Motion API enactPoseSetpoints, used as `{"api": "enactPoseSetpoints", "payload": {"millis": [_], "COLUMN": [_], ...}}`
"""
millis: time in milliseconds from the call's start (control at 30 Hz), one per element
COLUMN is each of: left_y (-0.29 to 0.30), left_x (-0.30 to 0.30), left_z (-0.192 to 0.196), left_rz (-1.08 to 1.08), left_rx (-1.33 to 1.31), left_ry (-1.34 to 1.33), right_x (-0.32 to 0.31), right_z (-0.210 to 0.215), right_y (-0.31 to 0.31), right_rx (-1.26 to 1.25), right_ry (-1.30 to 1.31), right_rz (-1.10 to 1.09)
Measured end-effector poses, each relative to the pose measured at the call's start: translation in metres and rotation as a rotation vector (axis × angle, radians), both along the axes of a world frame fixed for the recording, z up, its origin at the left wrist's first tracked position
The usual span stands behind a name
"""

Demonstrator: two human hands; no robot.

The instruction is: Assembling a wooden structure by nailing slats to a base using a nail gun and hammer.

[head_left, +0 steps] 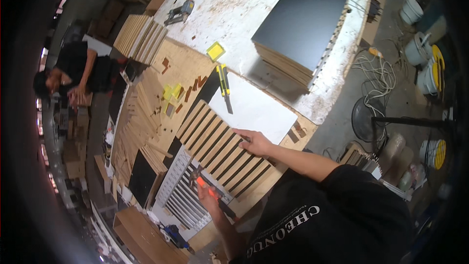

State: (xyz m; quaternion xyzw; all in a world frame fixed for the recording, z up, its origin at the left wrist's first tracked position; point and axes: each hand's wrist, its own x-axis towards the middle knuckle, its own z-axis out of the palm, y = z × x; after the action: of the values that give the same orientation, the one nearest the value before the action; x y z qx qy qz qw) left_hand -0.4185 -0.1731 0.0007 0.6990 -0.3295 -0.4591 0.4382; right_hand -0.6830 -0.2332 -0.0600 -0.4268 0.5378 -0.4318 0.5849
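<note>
A panel of pale wooden slats with dark gaps (215, 134) lies slanted across the bench in front of me. My right hand (258, 144) rests at its far right edge, index finger and thumb curled together. Something small and dark shows between them, too small to name. My left hand (209, 196) is closed around a hammer (201, 182) with an orange and black handle, over the panel's near left side. Beneath the hammer lies a white-framed rack of grey bars (181, 200). A yellow and black utility knife (223, 82) lies beyond the panel, partly on a white sheet (261, 110).
A stack of dark-topped boards (303, 24) stands on the white table, with a nail gun (180, 12) farther left. Yellow blocks (171, 95) and brown pieces lie beside loose wood strips (141, 122). Another person (78, 71) works at left. Cables (373, 78) and buckets (420, 49) occupy the right floor.
</note>
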Motion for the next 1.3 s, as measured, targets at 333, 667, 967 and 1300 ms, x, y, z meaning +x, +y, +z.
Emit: {"api": "enactPoseSetpoints", "payload": {"millis": [333, 667, 967, 1300], "left_y": [0.0, 0.038, 0.051, 0.056], "left_x": [-0.001, 0.025, 0.029, 0.013], "left_z": [-0.009, -0.016, -0.033, -0.014], "left_rz": [-0.056, 0.112, 0.042, -0.057], "left_rx": [-0.137, -0.165, -0.073, -0.037], "left_ry": [0.081, 0.076, 0.125, 0.062], "right_x": [-0.006, -0.002, -0.015, -0.02], "right_z": [0.011, 0.001, 0.004, 0.0], "right_y": [0.001, 0.037, 0.051, 0.059], "right_rx": [0.064, -0.073, 0.215, 0.261], "right_ry": [-0.017, -0.132, -0.851, -1.159], "right_rz": [0.023, -0.065, -0.131, -0.177]}}
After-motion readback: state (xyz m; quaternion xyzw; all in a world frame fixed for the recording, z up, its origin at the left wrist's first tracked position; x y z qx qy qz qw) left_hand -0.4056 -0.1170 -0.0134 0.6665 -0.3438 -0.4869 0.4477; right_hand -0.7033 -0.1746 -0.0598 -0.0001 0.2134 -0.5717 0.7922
